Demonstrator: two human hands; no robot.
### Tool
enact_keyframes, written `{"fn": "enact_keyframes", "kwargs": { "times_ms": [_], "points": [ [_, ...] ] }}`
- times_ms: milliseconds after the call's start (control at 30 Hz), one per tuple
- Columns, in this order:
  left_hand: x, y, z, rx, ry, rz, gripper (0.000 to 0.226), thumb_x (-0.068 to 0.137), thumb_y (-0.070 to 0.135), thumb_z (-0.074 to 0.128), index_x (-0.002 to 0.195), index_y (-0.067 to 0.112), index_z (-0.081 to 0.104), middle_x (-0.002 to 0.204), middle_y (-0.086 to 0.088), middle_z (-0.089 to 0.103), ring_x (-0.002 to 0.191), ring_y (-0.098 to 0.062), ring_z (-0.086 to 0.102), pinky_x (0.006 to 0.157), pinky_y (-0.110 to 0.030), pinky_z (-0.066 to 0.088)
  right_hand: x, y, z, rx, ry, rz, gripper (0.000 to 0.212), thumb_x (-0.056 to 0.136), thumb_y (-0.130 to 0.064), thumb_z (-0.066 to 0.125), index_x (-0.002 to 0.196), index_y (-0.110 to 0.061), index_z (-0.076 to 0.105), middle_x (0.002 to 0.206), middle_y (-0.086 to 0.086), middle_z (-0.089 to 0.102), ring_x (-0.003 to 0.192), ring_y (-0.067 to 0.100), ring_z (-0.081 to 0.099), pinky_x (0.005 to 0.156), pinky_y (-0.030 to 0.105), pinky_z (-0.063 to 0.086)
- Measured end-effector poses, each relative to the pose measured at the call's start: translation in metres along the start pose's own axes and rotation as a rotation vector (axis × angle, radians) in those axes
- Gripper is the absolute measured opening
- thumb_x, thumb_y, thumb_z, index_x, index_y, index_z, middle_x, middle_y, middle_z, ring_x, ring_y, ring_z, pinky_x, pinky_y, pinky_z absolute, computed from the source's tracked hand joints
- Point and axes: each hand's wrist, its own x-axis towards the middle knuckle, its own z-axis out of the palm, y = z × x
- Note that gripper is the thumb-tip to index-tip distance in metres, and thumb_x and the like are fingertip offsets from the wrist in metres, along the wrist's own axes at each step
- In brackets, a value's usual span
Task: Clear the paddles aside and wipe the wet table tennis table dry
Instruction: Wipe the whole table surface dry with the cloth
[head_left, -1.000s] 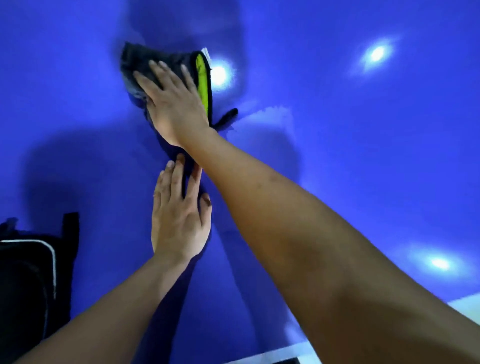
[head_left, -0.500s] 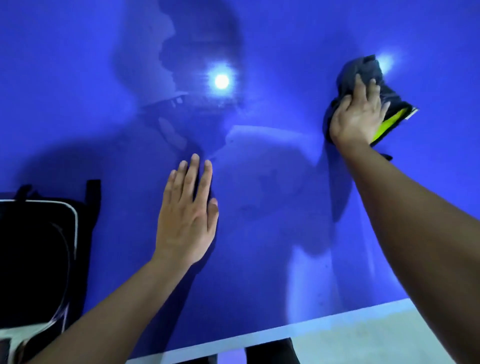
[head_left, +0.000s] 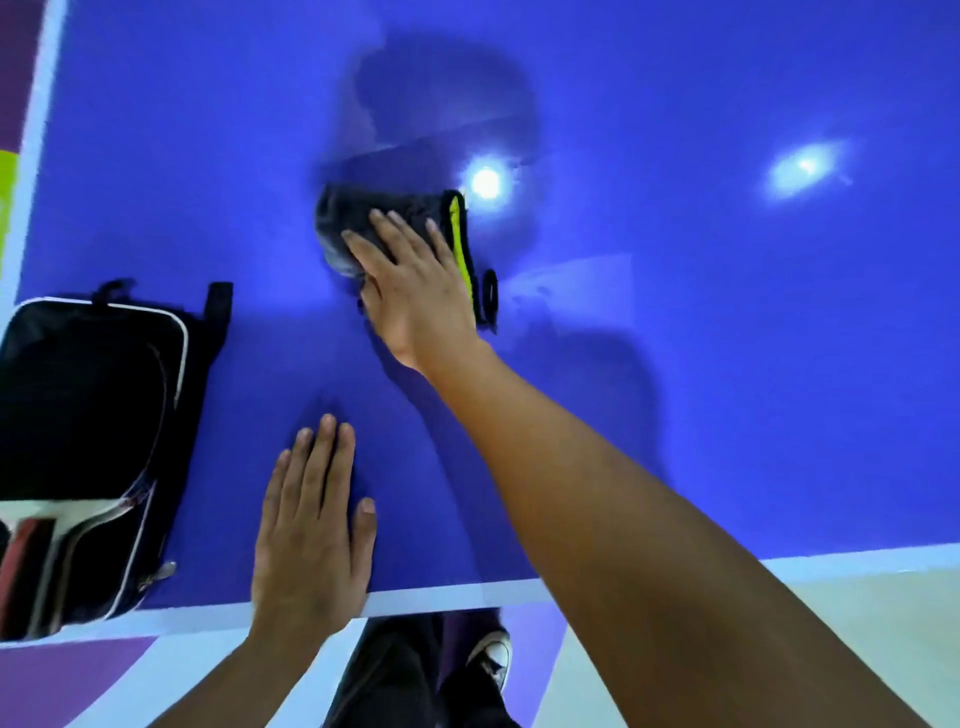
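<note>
The right hand (head_left: 415, 291) lies flat on a dark grey cloth (head_left: 348, 218) with a lime-green edge, pressing it onto the blue worktop (head_left: 727, 364). Its fingers (head_left: 395, 228) are straight and slightly spread, resting on top of the cloth and not curled around it. The cloth sits near the middle of the worktop, just beside a bright light reflection (head_left: 485, 182).

The left hand (head_left: 311, 540) rests palm down on the bare worktop at the near white edge. Its fingers (head_left: 327, 457) are straight and close together, the thumb held a little apart, and it holds nothing.

A black zip case (head_left: 88, 415) with white piping lies at the near left corner, well apart from the cloth. Its near end is unzipped, and inside shows what looks like a paddle (head_left: 28, 545) with a red face, only partly visible.
</note>
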Motion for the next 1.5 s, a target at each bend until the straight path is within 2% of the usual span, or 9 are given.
{"fn": "enact_keyframes", "kwargs": {
  "times_ms": [133, 333, 600, 800, 900, 1067, 1300, 1400, 1500],
  "points": [
    [-0.003, 0.001, 0.005, 0.016, 0.029, -0.031, 0.065, 0.101, 0.034, 0.029, 0.160, 0.006, 0.024, 0.169, -0.008, 0.018, 0.157, -0.026, 0.014, 0.126, -0.048, 0.018, -0.075, 0.093, -0.039, 0.041, 0.128, 0.148, 0.053, 0.093, -0.028, 0.042, 0.143, -0.020, 0.057, 0.153, 0.011, 0.048, 0.144, 0.028, 0.042, 0.121, 0.048, 0.023],
    [-0.003, -0.001, 0.011, 0.034, 0.075, -0.036, 0.064, 0.102, 0.036, 0.028, 0.159, 0.008, 0.026, 0.168, -0.007, 0.021, 0.156, -0.025, 0.016, 0.126, -0.046, 0.017, -0.177, 0.218, -0.091, -0.031, 0.211, 0.468, 0.059, 0.093, -0.032, 0.030, 0.147, -0.018, 0.052, 0.157, 0.014, 0.043, 0.147, 0.030, 0.036, 0.124, 0.053, 0.019],
    [-0.002, -0.001, 0.012, 0.024, 0.114, -0.013, 0.063, 0.102, 0.036, 0.029, 0.159, 0.009, 0.027, 0.167, -0.007, 0.024, 0.155, -0.025, 0.019, 0.126, -0.044, 0.017, -0.153, 0.187, -0.074, -0.084, 0.229, 0.680, 0.061, 0.093, -0.033, 0.030, 0.151, -0.020, 0.044, 0.162, 0.014, 0.032, 0.151, 0.029, 0.028, 0.126, 0.051, 0.007],
    [-0.001, -0.007, 0.015, -0.031, 0.120, -0.026, 0.061, 0.100, 0.032, 0.028, 0.158, 0.010, 0.030, 0.167, -0.006, 0.025, 0.155, -0.024, 0.019, 0.126, -0.044, 0.017, -0.137, 0.025, -0.019, -0.078, 0.091, 0.181, 0.064, 0.090, -0.039, 0.026, 0.146, -0.022, 0.052, 0.157, 0.011, 0.043, 0.147, 0.027, 0.036, 0.124, 0.051, 0.016],
    [-0.003, -0.009, 0.016, -0.051, 0.139, -0.004, 0.060, 0.100, 0.026, 0.029, 0.157, 0.008, 0.032, 0.166, -0.009, 0.027, 0.154, -0.027, 0.022, 0.127, -0.045, 0.017, -0.152, -0.040, 0.002, -0.015, 0.047, 0.053, 0.063, 0.092, -0.040, 0.025, 0.147, -0.024, 0.052, 0.158, 0.007, 0.042, 0.149, 0.022, 0.033, 0.126, 0.048, 0.012],
    [-0.001, -0.009, 0.015, -0.051, 0.166, 0.013, 0.059, 0.100, 0.025, 0.028, 0.155, 0.006, 0.035, 0.164, -0.011, 0.030, 0.152, -0.031, 0.025, 0.126, -0.044, 0.017, -0.176, -0.005, -0.009, 0.045, 0.036, 0.012, 0.059, 0.094, -0.036, 0.028, 0.147, -0.027, 0.051, 0.158, 0.002, 0.043, 0.149, 0.017, 0.034, 0.126, 0.044, 0.014],
    [-0.001, -0.007, 0.016, -0.039, 0.187, 0.006, 0.059, 0.099, 0.025, 0.029, 0.154, 0.005, 0.038, 0.162, -0.014, 0.034, 0.150, -0.032, 0.029, 0.125, -0.046, 0.021, -0.258, 0.155, -0.073, -0.015, 0.266, 0.524, 0.057, 0.095, -0.031, 0.034, 0.148, -0.022, 0.050, 0.158, 0.011, 0.042, 0.148, 0.027, 0.035, 0.125, 0.049, 0.015],
    [-0.001, -0.006, 0.015, -0.044, 0.177, -0.005, 0.059, 0.099, 0.025, 0.030, 0.154, 0.005, 0.036, 0.162, -0.013, 0.033, 0.151, -0.032, 0.028, 0.125, -0.046, 0.021, -0.258, 0.150, -0.074, -0.022, 0.318, 0.731, 0.061, 0.092, -0.030, 0.033, 0.150, -0.021, 0.048, 0.161, 0.012, 0.037, 0.149, 0.029, 0.032, 0.126, 0.048, 0.009],
    [-0.002, -0.006, 0.012, -0.049, 0.172, -0.006, 0.059, 0.099, 0.024, 0.031, 0.154, 0.005, 0.036, 0.163, -0.013, 0.033, 0.151, -0.032, 0.029, 0.125, -0.047, 0.023, -0.244, 0.106, -0.053, -0.035, 0.350, 0.749, 0.063, 0.088, -0.033, 0.034, 0.147, -0.019, 0.053, 0.158, 0.014, 0.041, 0.144, 0.032, 0.040, 0.125, 0.051, 0.012]
  ]
}}
